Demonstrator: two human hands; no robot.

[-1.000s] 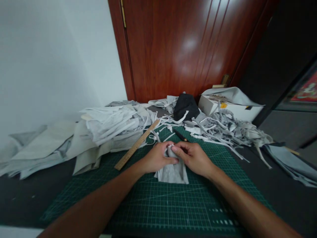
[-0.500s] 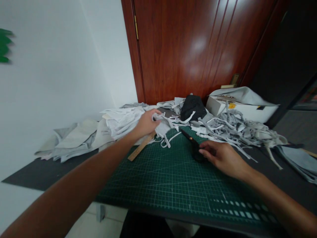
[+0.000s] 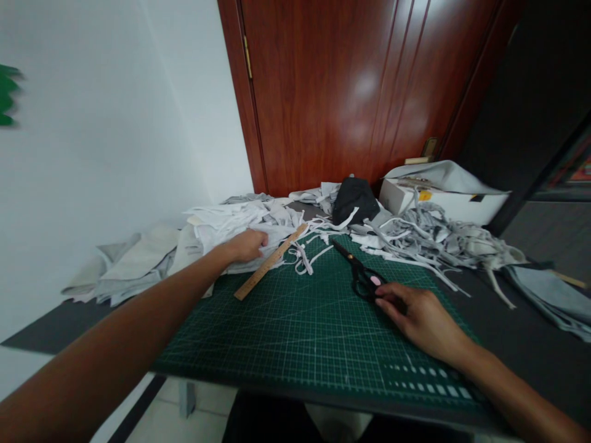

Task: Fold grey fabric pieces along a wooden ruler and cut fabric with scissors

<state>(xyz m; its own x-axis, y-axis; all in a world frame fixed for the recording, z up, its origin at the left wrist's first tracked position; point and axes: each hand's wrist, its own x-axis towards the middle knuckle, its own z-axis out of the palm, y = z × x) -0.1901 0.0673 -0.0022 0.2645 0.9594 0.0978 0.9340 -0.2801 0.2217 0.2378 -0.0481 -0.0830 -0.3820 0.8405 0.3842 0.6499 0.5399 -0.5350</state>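
My left hand [image 3: 249, 245] is closed on the edge of a white fabric piece [image 3: 276, 232] at the front of a heap of white cloth [image 3: 221, 221]. Its fingertips are partly hidden. A wooden ruler [image 3: 270, 263] lies slantwise just right of that hand. Black scissors [image 3: 353, 261] with a pink dot rest on the green cutting mat [image 3: 295, 332], blades pointing away to the left. My right hand [image 3: 418, 314] has its thumb and fingers pinched at the scissors' near handle loop. Thin white fabric strips [image 3: 305, 257] lie between ruler and scissors.
Piled grey and white strips [image 3: 425, 231] cover the back right. Behind them stands a white box [image 3: 455, 206], with a black cloth bundle [image 3: 354, 200] to its left. Folded pale fabric [image 3: 138, 258] lies at far left. A wooden door [image 3: 318, 92] rises behind the table.
My left hand has let go of the small bunch of strips and moved left and down onto the white fabric. The ruler is now uncovered. My right hand has shifted slightly downward at the scissors' handles.
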